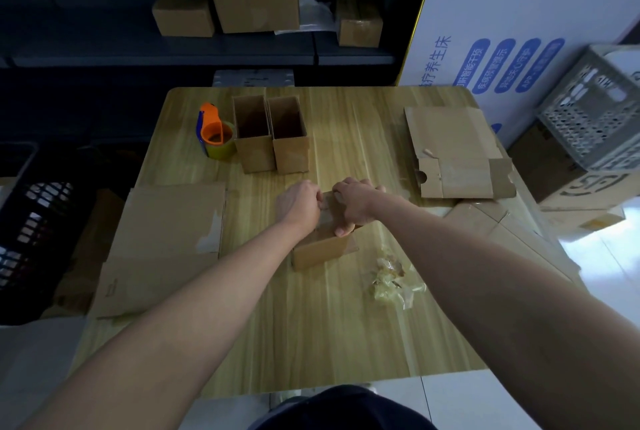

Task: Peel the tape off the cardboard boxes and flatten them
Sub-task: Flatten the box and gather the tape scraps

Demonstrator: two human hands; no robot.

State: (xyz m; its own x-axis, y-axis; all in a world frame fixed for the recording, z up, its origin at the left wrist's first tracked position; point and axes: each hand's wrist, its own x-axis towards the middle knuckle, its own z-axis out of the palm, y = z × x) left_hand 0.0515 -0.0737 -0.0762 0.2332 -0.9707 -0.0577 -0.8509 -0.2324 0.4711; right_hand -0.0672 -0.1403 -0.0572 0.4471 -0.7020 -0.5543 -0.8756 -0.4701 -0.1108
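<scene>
dark clothing [346, 409] of the person is lowest in view, and both bare forearms reach forward over the wooden table [311, 332]. the right grip [356, 202] is curled over the top of a small cardboard box [322, 251] in the middle of the table, with the thumb pressed on its near side. the left grip [299, 202] is curled at the same top, close against the right one; i cannot tell what its fingers pinch. near the box, on its right, lies a heap of crumpled clear tape [389, 279]. further back two open boxes [254, 138] stand upright side by side, with an orange tape dispenser [214, 133] at their left. flattened cardboard [166, 246] lies at the left edge, and another flat piece [457, 152] at the far right
</scene>
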